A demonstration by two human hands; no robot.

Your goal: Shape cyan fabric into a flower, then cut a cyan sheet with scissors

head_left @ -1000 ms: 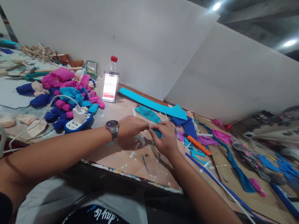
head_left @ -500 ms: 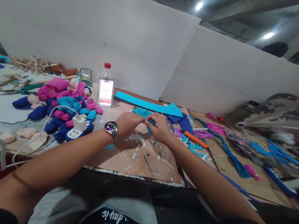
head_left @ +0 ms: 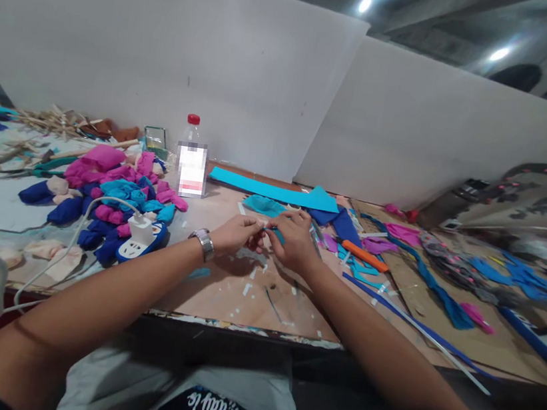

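Observation:
My left hand (head_left: 238, 235), with a watch on its wrist, is closed in a pinch above the middle of the table. Its fingertips meet those of my right hand (head_left: 295, 240), also closed. Between them shows a small bit of teal cloth (head_left: 278, 234), mostly covered by the fingers. Just behind the hands lies another turquoise cloth piece (head_left: 263, 205). Farther back, a long bright-blue strip (head_left: 270, 190) stretches along the foot of the white panel. An orange-handled cutter (head_left: 365, 255) lies to the right of my right hand.
Pink, navy and turquoise cloth bundles (head_left: 106, 176) are heaped on the left beside a power strip (head_left: 140, 244) with a white cable. A red-capped bottle (head_left: 192, 132) stands behind. Cardboard (head_left: 422, 298) with cloth strips covers the right. White panels (head_left: 163, 49) close off the back.
My left wrist has turned, so the watch face no longer shows. Both hands have come slightly lower and nearer, uncovering more of the turquoise cloth behind. The view has shifted slightly.

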